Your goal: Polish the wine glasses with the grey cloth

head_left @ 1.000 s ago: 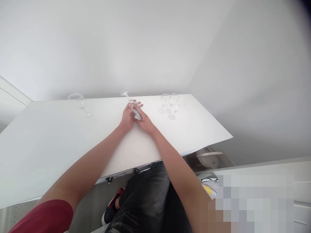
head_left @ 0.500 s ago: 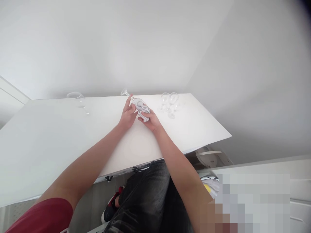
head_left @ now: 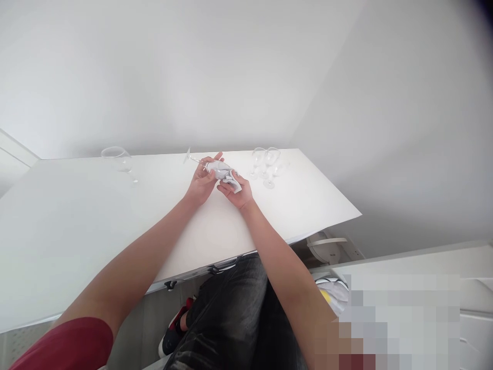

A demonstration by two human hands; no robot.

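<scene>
Black denim jeans (head_left: 227, 313) fill the nearest part of the view, with a dark red sleeve (head_left: 73, 344) at the lower left and, between them, a shoe (head_left: 173, 329) on the floor. Both bare forearms reach over the near edge of the white desk (head_left: 208, 241), and the hands meet above its middle. The right grip (head_left: 234, 187) is clamped on a pale, crumpled cloth (head_left: 232, 181), thumb on top and fingers underneath; the left grip (head_left: 206, 174) is closed round a clear wine glass (head_left: 214, 167), cradling the bowl near the stem. The glass is tipped almost onto its side, its stem and foot sticking out past the left grip, its bowl between the two hands and its mouth towards the right one. This angle probably gives the cloth a way to the bowl while the left fingers steady it; how far the cloth goes inside, I cannot tell. Farther back, a larger wine glass (head_left: 124, 163) stands alone on the left, and three wine glasses (head_left: 272, 156) stand close together on the right, perhaps grouped there to leave working room, before the plain grey-white wall (head_left: 192, 67).
</scene>
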